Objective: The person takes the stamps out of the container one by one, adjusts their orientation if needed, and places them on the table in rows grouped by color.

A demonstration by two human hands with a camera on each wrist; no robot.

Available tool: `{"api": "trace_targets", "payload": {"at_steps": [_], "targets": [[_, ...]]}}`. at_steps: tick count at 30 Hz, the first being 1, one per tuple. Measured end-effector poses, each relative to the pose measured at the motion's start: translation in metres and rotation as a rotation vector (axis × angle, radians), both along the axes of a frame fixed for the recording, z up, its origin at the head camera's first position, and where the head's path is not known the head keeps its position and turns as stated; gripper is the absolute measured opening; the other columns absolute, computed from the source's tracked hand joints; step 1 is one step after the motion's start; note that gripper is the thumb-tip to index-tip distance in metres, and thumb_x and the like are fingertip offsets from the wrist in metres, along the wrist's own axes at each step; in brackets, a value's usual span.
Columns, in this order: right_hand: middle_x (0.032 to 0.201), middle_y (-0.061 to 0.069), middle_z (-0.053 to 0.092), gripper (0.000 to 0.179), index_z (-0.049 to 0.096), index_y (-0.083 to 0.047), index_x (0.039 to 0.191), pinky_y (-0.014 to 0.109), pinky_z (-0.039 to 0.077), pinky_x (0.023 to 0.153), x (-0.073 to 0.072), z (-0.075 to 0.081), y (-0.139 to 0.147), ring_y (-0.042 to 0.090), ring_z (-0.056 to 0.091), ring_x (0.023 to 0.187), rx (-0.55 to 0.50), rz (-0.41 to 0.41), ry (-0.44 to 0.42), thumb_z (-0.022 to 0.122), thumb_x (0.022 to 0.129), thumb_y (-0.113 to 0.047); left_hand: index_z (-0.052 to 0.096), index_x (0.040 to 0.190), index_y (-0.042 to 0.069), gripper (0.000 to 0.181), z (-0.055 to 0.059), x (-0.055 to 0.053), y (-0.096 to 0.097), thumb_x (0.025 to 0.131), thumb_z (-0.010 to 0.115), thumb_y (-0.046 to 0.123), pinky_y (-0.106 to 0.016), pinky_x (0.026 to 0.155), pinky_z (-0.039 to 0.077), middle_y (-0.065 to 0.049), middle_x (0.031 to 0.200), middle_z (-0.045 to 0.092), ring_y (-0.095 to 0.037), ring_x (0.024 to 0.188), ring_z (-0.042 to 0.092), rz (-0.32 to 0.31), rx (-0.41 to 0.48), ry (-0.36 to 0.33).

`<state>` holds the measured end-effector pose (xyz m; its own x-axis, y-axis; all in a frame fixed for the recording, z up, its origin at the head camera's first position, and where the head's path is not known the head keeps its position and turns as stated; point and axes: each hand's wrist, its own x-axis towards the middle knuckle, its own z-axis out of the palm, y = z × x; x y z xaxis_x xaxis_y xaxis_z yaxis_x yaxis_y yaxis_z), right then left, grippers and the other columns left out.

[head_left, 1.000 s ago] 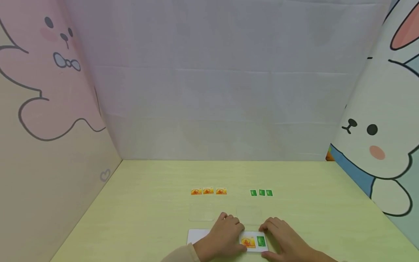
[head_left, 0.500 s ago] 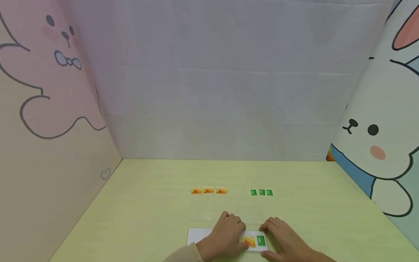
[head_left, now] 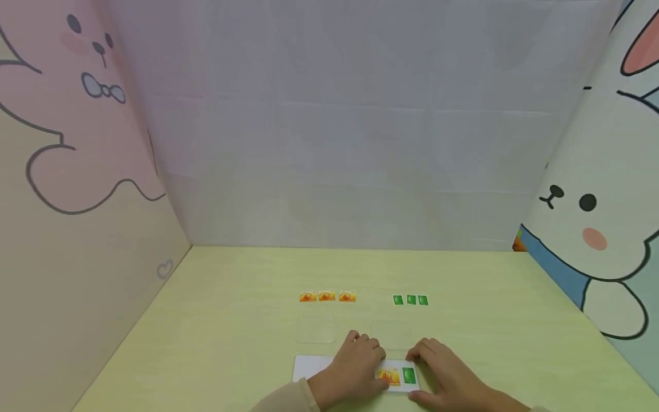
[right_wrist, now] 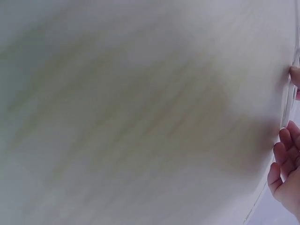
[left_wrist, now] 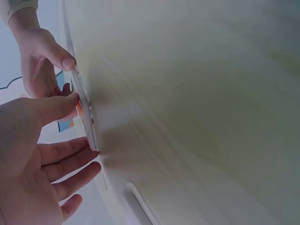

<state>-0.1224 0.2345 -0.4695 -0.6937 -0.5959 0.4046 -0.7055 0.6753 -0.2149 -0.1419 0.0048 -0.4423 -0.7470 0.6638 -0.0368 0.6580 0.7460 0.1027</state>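
A small white card [head_left: 399, 377] with an orange-and-yellow picture [head_left: 388, 377] and a green picture [head_left: 409, 376] lies near the table's front edge, between both hands. My left hand [head_left: 357, 367] grips its left end, thumb over the orange picture's lower edge and fingers at the far edge. At the right end my right hand [head_left: 443, 373] holds it, thumb at the near corner and fingertips at the far corner. Seen edge-on in the left wrist view, the card [left_wrist: 86, 112] looks like a thin, flat slab with layers. My left palm hides part of the table beside it.
Partly under my left forearm lies a white flat rectangle [head_left: 309, 364]; stacked edges [left_wrist: 143, 206] show in the left wrist view. Farther back sit three orange pictures [head_left: 326, 296] and three green ones [head_left: 411, 300]. Two faint clear rectangles [head_left: 316, 331] lie in front of them.
The head view has tilted down slightly. Both hands keep hold of the card in nearly the same place, with my left thumb slightly farther over the orange picture.
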Motion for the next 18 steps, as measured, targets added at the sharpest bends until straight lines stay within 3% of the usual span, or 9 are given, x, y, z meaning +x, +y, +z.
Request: {"api": "trace_targets", "payload": {"at_steps": [18], "targets": [[0.107,-0.021,0.053,0.048,0.057,-0.022,0.108,0.024,0.048,0.083,0.0033,0.0027,-0.0012,-0.003,0.048,0.094,0.001,-0.039,-0.067,0.072,0.077,-0.056,0.068,0.103,0.023,0.039,0.0035,0.0,-0.0001,0.081,0.066,0.056,-0.03,0.087,0.036,0.01,0.096,0.063,-0.008,0.086,0.052,-0.005,-0.008,0.025]]}}
